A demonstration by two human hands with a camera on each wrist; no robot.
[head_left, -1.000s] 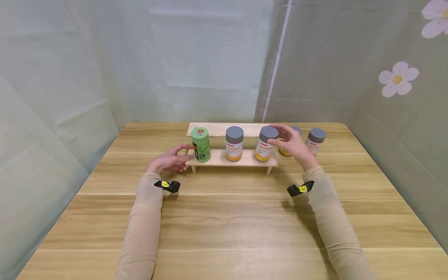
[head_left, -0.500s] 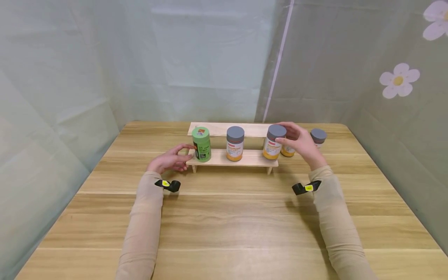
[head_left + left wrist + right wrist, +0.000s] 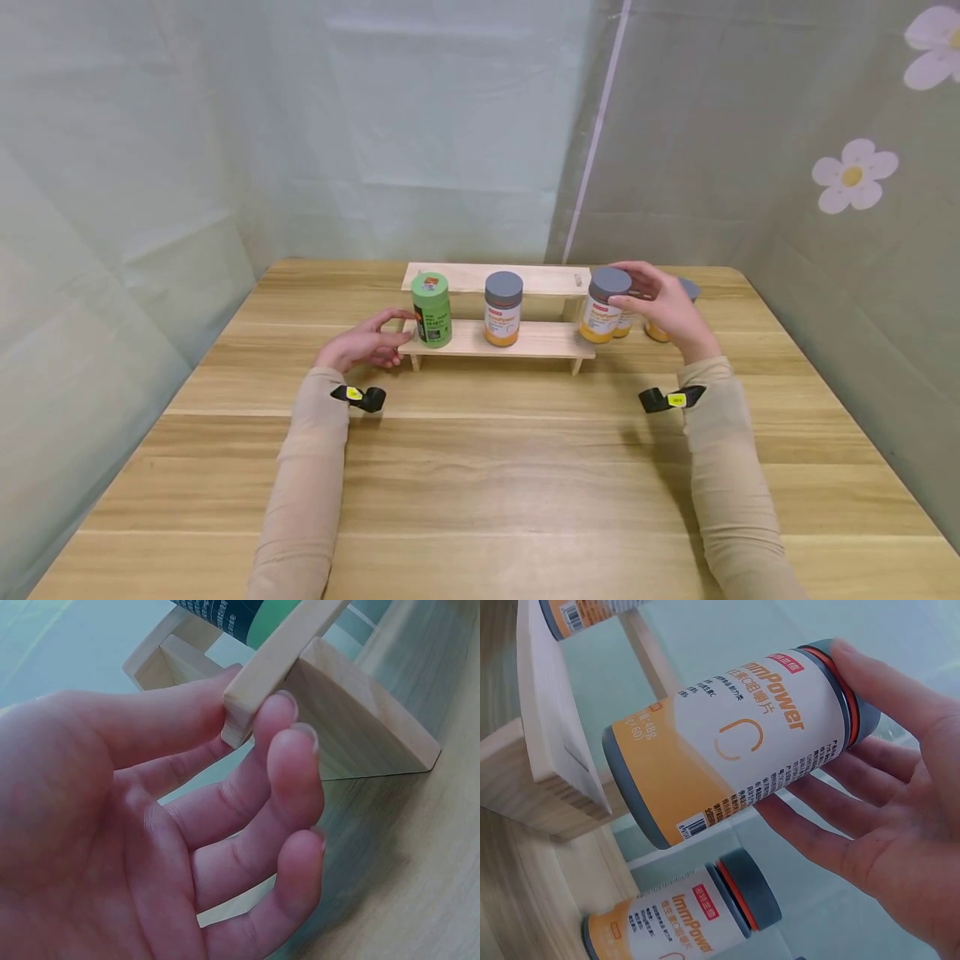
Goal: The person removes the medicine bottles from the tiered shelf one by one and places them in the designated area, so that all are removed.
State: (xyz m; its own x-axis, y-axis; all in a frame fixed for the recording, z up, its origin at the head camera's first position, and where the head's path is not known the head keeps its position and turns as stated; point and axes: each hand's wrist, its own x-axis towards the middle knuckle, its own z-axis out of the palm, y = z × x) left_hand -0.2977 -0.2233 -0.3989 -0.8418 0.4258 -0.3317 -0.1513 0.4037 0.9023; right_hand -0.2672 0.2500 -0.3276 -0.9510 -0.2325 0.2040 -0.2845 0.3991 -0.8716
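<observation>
My left hand [image 3: 365, 340] pinches the left end of a two-step wooden shelf [image 3: 259, 679] between thumb and fingertips, its other fingers curled below the board. Right beside it, a green lidded bottle [image 3: 432, 312] stands upright on the lower step. A vitamin C tablet bottle [image 3: 727, 742] with a grey cap and a white and orange label is in my right hand [image 3: 663, 308], gripped around the cap by thumb and fingers. In the right wrist view its base is off the shelf, just past the right end of the lower step.
A matching vitamin bottle [image 3: 502, 310] stands mid-way on the lower step. Two more are on the table right of the shelf: one bottle [image 3: 623, 325] partly behind the held one, another bottle [image 3: 657, 331] mostly behind my right hand. Cloth [image 3: 450, 142] hangs behind the wooden table [image 3: 480, 483].
My right hand has moved the vitamin bottle rightward, from over the lower step's right part to past its end. The left hand stays at the shelf's left end.
</observation>
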